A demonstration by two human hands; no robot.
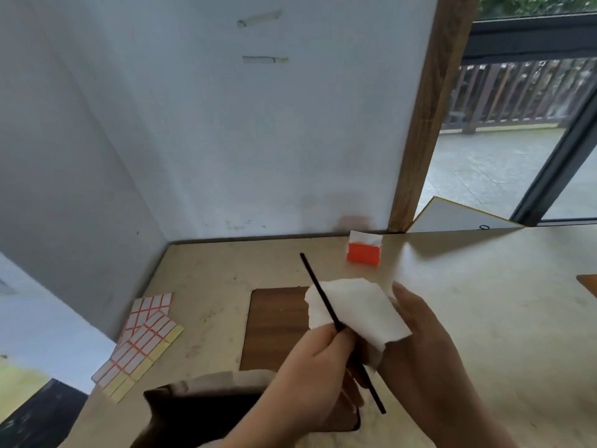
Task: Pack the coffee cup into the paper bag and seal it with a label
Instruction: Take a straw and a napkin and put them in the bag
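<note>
Your left hand (319,360) has its grip closed, fingers pinching the black straw (326,308) together with the near edge of the white napkin (355,310), while your right hand (429,347) supports the napkin's other side with the thumb on its right edge; its fingers are hidden behind the paper, so you cannot tell how tightly that grip is closed. The open paper bag (200,405) stands at the near edge of the table (484,302), just below your left wrist, and its inside is dark, so you cannot tell whether the coffee cup is already in it. The likeliest slip is the straw sliding out of so narrow a pinch as you lower it, since it sticks out far on both ends and could catch the bag's crumpled rim. The napkin's torn edge may rip further if the two hands pull apart. Your left forearm is close to the bag mouth and could knock it over. The label sheets (142,341) lie near the table's left edge, beside the wooden board (274,324); reaching across for one could drag the bag.
</note>
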